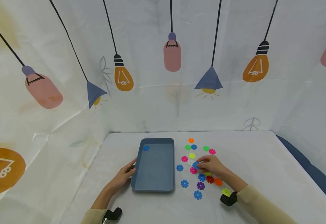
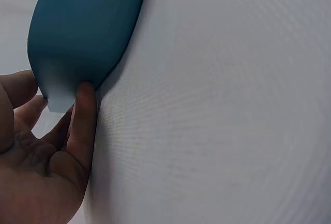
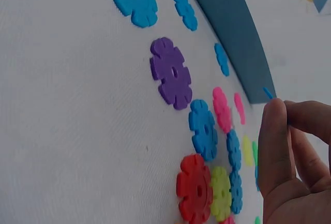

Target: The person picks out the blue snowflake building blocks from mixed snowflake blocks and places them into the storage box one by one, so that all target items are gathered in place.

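Note:
My right hand pinches a blue notched plastic disc between thumb and fingertips, above a scatter of similar pieces. Only its thin blue edge shows past the fingertips in the right wrist view. On the other side, my left hand touches the left wall of a grey-blue tray, its fingers fairly straight. From the left wrist, several fingertips lie against the tray's outer wall. One blue disc lies inside the tray near its far left corner.
Several notched discs lie right of the tray, including a purple disc, a red disc and an orange disc. They rest on a white table. A lamp-patterned sheet hangs behind, and a dark blue chair stands at right.

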Available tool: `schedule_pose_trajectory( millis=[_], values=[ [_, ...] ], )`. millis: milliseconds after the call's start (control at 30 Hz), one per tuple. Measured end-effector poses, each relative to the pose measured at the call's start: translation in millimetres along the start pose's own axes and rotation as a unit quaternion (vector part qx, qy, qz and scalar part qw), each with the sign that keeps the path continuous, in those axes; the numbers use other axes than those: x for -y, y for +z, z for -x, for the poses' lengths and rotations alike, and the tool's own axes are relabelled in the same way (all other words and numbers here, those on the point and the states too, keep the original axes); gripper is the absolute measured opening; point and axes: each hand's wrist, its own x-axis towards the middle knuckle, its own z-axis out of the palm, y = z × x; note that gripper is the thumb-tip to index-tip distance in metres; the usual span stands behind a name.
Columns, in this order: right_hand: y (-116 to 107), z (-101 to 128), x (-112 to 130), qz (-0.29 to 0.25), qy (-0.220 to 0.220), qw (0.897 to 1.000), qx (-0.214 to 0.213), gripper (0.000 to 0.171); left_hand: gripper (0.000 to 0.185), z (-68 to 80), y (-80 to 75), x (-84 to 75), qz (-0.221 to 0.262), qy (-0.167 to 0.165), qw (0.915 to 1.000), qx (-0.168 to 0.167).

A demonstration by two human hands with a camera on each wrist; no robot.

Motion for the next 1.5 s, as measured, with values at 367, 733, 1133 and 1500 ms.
schedule_pose_trajectory(
  millis=[367,733,1133,1500],
  values=[
    [25,-4,8,-0.007,-0.019,0.999,0.030,0.030,0.058,-2.9,1.7,-2.8,-0.005,0.000,1.0000,0.004],
    [57,-6,26,-0.039,-0.028,0.997,0.060,0.031,0.058,-1.7,2.0,-0.5,-0.011,-0.005,0.9997,-0.019],
    [87,-8,40,-0.073,-0.055,0.990,0.107,0.029,0.057,-0.8,3.0,-0.3,-0.014,-0.006,0.9997,-0.016],
    [117,-23,55,-0.074,-0.052,0.989,0.118,0.028,0.058,-1.1,2.2,-0.3,-0.009,-0.006,0.9999,-0.011]
  ],
)
